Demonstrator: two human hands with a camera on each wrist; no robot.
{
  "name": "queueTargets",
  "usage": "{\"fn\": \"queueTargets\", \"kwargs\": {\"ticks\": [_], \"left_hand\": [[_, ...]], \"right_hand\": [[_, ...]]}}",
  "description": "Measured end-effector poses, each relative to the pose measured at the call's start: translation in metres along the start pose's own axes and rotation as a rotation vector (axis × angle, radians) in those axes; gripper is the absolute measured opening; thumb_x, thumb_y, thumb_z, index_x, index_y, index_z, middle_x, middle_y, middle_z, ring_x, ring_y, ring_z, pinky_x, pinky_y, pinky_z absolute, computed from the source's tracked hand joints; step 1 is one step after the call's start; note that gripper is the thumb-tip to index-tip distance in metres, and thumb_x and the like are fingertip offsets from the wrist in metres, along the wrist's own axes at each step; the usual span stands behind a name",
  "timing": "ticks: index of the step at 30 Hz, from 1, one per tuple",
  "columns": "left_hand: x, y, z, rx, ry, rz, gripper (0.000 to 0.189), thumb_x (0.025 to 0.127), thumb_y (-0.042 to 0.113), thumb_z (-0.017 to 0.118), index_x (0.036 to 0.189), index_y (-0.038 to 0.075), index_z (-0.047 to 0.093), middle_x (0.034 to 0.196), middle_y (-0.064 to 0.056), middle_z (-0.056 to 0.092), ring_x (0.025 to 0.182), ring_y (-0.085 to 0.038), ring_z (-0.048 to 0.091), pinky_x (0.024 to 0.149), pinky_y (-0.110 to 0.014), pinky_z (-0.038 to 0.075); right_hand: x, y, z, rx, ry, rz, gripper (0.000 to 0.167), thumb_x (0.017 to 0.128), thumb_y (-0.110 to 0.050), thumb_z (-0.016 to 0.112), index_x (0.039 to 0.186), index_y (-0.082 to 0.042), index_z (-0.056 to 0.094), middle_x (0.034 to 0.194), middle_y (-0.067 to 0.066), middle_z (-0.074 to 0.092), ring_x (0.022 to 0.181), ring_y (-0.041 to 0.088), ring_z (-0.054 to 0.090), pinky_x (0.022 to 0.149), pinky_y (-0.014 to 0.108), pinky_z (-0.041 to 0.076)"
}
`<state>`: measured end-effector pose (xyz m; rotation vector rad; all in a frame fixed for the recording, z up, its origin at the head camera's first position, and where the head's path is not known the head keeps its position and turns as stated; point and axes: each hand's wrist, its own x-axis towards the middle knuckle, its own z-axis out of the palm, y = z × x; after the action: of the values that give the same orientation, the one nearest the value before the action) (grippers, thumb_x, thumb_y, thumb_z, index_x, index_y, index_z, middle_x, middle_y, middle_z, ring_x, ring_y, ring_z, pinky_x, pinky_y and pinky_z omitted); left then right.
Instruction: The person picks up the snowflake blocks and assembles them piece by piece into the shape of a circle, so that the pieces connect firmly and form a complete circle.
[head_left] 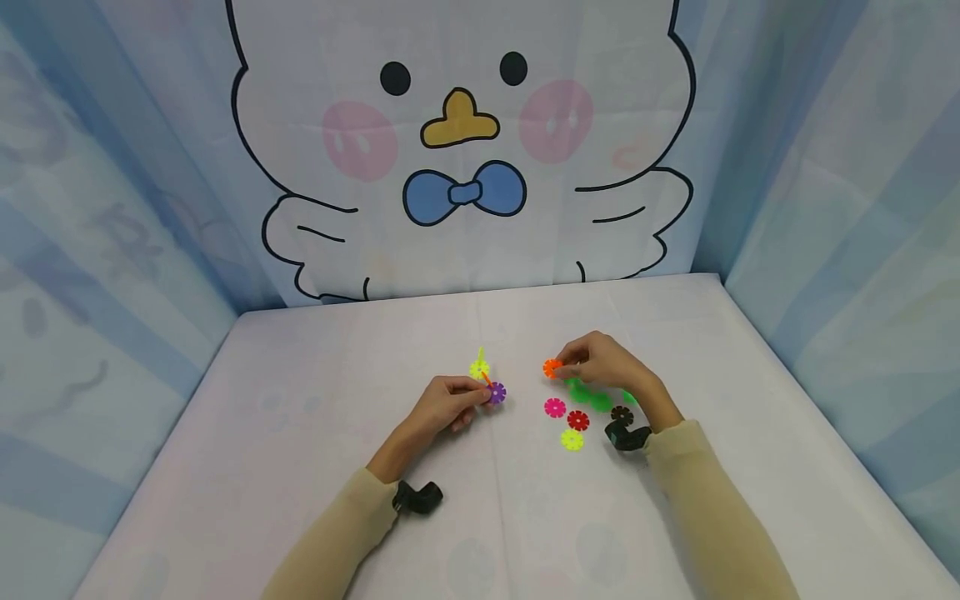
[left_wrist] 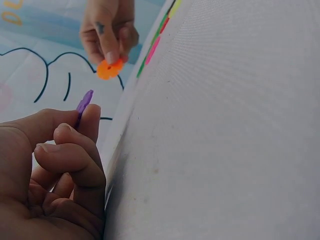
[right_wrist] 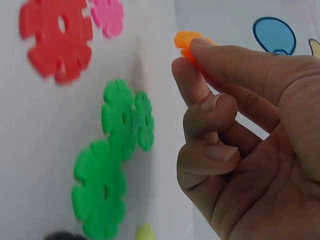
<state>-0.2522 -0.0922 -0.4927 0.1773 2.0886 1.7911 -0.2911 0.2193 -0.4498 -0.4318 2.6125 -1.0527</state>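
My left hand (head_left: 450, 400) pinches a purple notched disc (head_left: 497, 393) between thumb and index finger. Just above it in the head view, an orange disc (head_left: 487, 379) shows edge-on, followed by a yellow disc (head_left: 479, 368) with another yellow piece (head_left: 481, 354) standing up from it. In the left wrist view the purple disc (left_wrist: 84, 101) appears nearly edge-on. To the right, my right hand (head_left: 600, 363) pinches an orange notched disc (head_left: 552, 367) by thumb and index fingertip. That orange disc (left_wrist: 109, 69) is raised off the table and apart from the purple one.
Below the right hand lie several green discs (right_wrist: 100, 190), a pink disc (head_left: 555, 407), a red disc (head_left: 578, 421), a yellow disc (head_left: 572, 440) and a black disc (head_left: 622, 415). A printed curtain (head_left: 465, 250) hangs along the white table's (head_left: 300, 433) far edge.
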Motion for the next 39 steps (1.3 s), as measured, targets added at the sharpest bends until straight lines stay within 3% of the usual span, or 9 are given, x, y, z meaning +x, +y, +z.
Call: {"fn": "queueTargets", "kwargs": {"ticks": [9,17,39], "left_hand": [[0.001,-0.002,-0.001,-0.002,-0.002,-0.007,0.019,0.098,0.019,0.076,0.109,0.002,0.078,0.085,0.001,0.078,0.052,-0.007,0.046,0.047,-0.019,0.037],[0.002,-0.001,-0.001,0.004,-0.001,-0.001,0.018,0.098,0.018,0.076,0.108,0.003,0.079,0.084,0.002,0.078,0.052,-0.006,0.046,0.047,-0.019,0.037],[0.000,0.001,0.000,0.024,0.014,0.004,0.018,0.098,0.017,0.075,0.105,0.001,0.078,0.082,0.001,0.075,0.053,-0.008,0.046,0.048,-0.019,0.039]], "right_hand": [[0.008,-0.014,0.023,0.021,-0.069,-0.061,0.016,0.094,-0.018,0.080,0.107,-0.009,0.080,0.092,0.004,0.075,0.080,0.017,0.062,0.075,0.030,0.054],[0.009,-0.027,0.036,0.008,-0.110,-0.146,0.007,0.096,-0.021,0.080,0.101,-0.017,0.081,0.088,-0.002,0.073,0.080,0.016,0.060,0.074,0.030,0.051],[0.006,-0.040,0.041,-0.031,-0.145,-0.236,0.006,0.098,-0.017,0.077,0.100,-0.020,0.082,0.085,-0.005,0.073,0.077,0.013,0.061,0.073,0.029,0.052]]}}
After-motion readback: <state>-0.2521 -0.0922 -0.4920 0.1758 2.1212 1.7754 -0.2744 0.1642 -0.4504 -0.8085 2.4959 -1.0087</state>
